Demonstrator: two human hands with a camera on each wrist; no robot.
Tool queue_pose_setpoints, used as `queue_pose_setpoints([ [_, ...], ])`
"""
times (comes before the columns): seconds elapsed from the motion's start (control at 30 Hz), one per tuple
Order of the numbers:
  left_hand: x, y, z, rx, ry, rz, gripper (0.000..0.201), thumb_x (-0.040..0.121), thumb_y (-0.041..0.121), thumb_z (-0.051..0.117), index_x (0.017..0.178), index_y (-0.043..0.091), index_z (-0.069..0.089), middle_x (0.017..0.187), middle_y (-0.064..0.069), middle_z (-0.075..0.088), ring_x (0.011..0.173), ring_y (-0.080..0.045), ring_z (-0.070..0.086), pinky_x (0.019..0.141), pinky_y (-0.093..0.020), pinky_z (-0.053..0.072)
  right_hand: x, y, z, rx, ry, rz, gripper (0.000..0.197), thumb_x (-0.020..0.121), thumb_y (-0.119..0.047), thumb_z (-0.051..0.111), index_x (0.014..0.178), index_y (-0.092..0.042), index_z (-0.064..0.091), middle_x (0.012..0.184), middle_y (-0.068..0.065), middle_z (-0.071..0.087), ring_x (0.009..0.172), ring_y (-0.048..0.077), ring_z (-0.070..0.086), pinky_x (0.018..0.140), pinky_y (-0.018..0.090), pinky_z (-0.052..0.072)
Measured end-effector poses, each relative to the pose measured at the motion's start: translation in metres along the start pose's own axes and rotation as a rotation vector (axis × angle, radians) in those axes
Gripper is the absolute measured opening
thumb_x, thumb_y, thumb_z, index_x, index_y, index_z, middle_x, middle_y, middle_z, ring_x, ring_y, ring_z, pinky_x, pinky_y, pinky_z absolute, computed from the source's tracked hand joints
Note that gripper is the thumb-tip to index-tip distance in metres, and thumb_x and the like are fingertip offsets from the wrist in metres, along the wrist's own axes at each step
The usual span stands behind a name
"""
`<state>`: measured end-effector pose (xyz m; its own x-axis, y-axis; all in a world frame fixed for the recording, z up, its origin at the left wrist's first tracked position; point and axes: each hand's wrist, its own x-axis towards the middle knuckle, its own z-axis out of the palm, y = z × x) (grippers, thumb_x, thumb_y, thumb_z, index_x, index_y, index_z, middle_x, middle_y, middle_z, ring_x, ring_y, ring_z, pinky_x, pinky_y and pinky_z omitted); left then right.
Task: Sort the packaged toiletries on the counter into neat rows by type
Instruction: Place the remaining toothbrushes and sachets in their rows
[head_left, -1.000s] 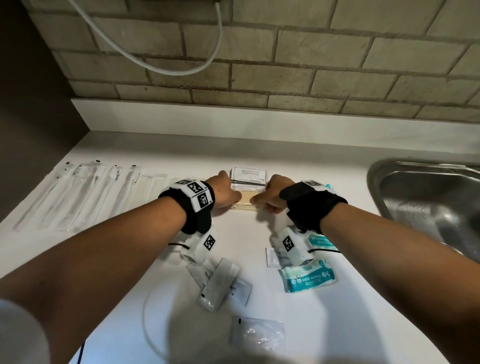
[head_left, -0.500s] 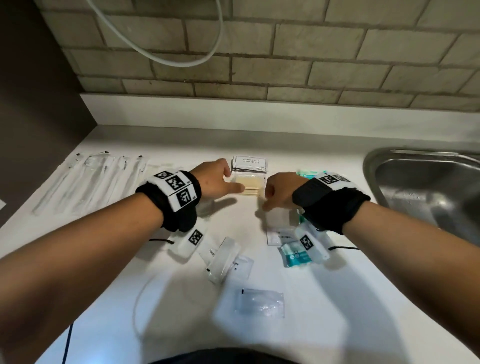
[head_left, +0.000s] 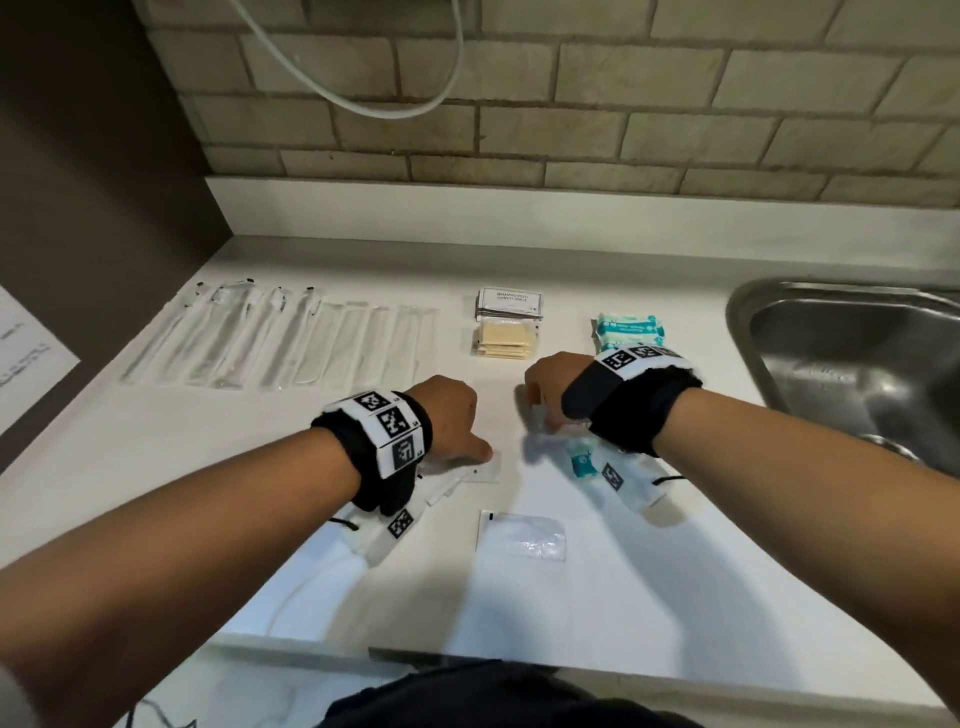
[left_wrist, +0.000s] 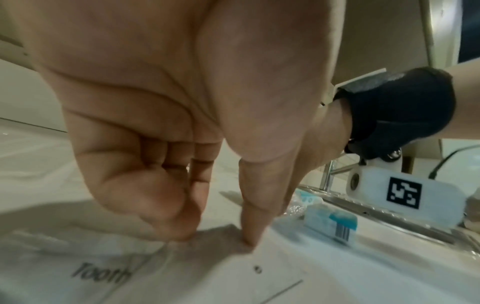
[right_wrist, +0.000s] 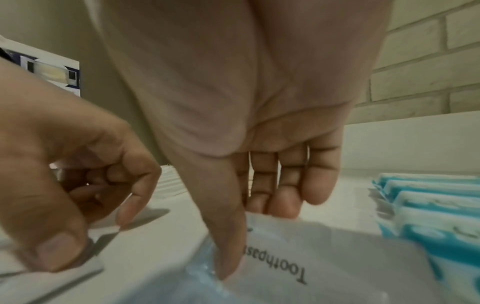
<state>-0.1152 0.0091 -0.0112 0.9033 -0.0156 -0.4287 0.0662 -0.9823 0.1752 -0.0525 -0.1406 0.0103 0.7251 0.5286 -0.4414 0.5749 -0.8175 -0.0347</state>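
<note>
In the head view my left hand (head_left: 475, 449) is low on the white counter (head_left: 675, 597), thumb on a white toothpaste sachet (head_left: 488, 472). The left wrist view shows thumb and curled fingertips (left_wrist: 179, 232) pinching that sachet (left_wrist: 109, 273), printed "Tooth". My right hand (head_left: 537, 410) pinches another toothpaste sachet (right_wrist: 324, 257), thumb on top, fingers (right_wrist: 283, 201) at its far edge. Sorted rows lie behind: clear toothbrush packs (head_left: 275, 338), shampoo sachets (head_left: 510, 303), tan sachets (head_left: 503, 340), teal wipes (head_left: 626, 328).
A loose teal wipes pack (head_left: 581, 462) lies under my right wrist. A clear packet (head_left: 521, 536) sits near the front edge. The steel sink (head_left: 857, 374) opens at the right, and a brick wall with a white hose (head_left: 452, 88) stands behind.
Both hands have drawn back from the tan sachet stack toward me and come down on the loose toothpaste sachets in the middle of the counter.
</note>
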Motion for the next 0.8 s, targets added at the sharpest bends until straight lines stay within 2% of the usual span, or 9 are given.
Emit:
queue_pose_setpoints([
  [0.03,0.0,-0.001,0.0,-0.017,0.018,0.007,0.043,0.075,0.044,0.068,0.091,0.004,0.069,0.091,-0.01,0.071,0.089,-0.028,0.066,0.076,-0.039,0.056,-0.002,-0.001,-0.001,0.007,0.025,-0.011,0.019,0.088,-0.011,0.058,0.105,-0.006,0.064,0.099,0.005,0.065,0.093,0.022,0.055,0.067,0.023,0.04],
  [0.13,-0.002,-0.004,-0.002,-0.076,0.064,0.003,0.037,0.073,0.036,0.066,0.087,0.002,0.069,0.088,-0.013,0.072,0.085,-0.03,0.068,0.073,-0.039,0.057,-0.005,-0.002,-0.011,0.08,0.161,-0.053,0.026,0.088,-0.014,0.057,0.113,-0.011,0.066,0.109,0.005,0.064,0.102,0.024,0.058,0.072,0.023,0.038],
  [0.23,-0.006,-0.008,-0.001,-0.077,0.046,-0.041,0.051,0.069,0.053,0.07,0.094,0.01,0.061,0.091,-0.009,0.07,0.085,-0.027,0.067,0.075,-0.038,0.055,-0.01,-0.001,-0.026,0.233,0.265,-0.074,0.024,0.087,-0.016,0.062,0.111,-0.011,0.064,0.096,0.001,0.055,0.088,0.019,0.048,0.064,0.022,0.034],
  [0.33,-0.011,-0.01,0.003,-0.051,-0.038,-0.076,0.059,0.064,0.061,0.075,0.094,0.016,0.052,0.091,0.002,0.061,0.084,-0.02,0.061,0.076,-0.032,0.053,-0.015,-0.003,-0.031,0.41,0.342,-0.083,0.026,0.087,-0.019,0.066,0.108,-0.007,0.061,0.094,0.006,0.058,0.078,0.021,0.052,0.066,0.027,0.04],
  [0.47,-0.016,-0.006,0.006,-0.053,-0.034,-0.033,0.048,0.072,0.046,0.079,0.094,0.018,0.046,0.081,0.004,0.054,0.079,-0.019,0.057,0.067,-0.028,0.045,-0.021,-0.011,-0.023,0.658,0.366,-0.062,0.023,0.087,-0.016,0.066,0.104,-0.016,0.051,0.082,0.001,0.056,0.054,0.015,0.058,0.051,0.023,0.047],
  [0.57,-0.022,-0.004,0.002,-0.141,0.02,0.01,0.039,0.071,0.033,0.078,0.097,0.014,0.056,0.081,0.002,0.063,0.075,-0.02,0.065,0.067,-0.032,0.055,-0.027,-0.015,-0.015,0.826,0.397,-0.08,0.026,0.089,-0.012,0.063,0.112,-0.017,0.052,0.088,0.005,0.055,0.056,0.019,0.062,0.066,0.034,0.057],
  [0.63,-0.027,-0.003,-0.007,-0.176,0.097,0.037,0.029,0.074,0.032,0.074,0.091,0.017,0.055,0.082,0.001,0.062,0.069,-0.016,0.06,0.062,-0.03,0.05,-0.031,-0.017,-0.011,0.915,0.413,-0.083,0.025,0.09,-0.011,0.061,0.113,-0.017,0.054,0.094,0.008,0.056,0.06,0.023,0.063,0.073,0.037,0.059],
  [0.7,-0.031,-0.005,-0.017,-0.226,0.19,0.047,0.026,0.077,0.031,0.072,0.086,0.019,0.051,0.084,0.0,0.06,0.067,-0.016,0.055,0.058,-0.029,0.044,-0.033,-0.016,-0.009,1.005,0.43,-0.07,0.024,0.09,-0.009,0.06,0.112,-0.017,0.055,0.099,0.009,0.054,0.064,0.027,0.063,0.076,0.04,0.06],
  [0.8,-0.035,-0.01,-0.027,-0.527,0.293,0.055,0.02,0.079,0.012,0.069,0.091,0.016,0.053,0.099,-0.005,0.065,0.068,-0.022,0.068,0.067,-0.036,0.054,-0.035,-0.014,-0.01,1.108,0.492,-0.042,0.023,0.091,-0.005,0.058,0.109,-0.018,0.053,0.097,0.009,0.052,0.059,0.026,0.062,0.07,0.039,0.058],
])
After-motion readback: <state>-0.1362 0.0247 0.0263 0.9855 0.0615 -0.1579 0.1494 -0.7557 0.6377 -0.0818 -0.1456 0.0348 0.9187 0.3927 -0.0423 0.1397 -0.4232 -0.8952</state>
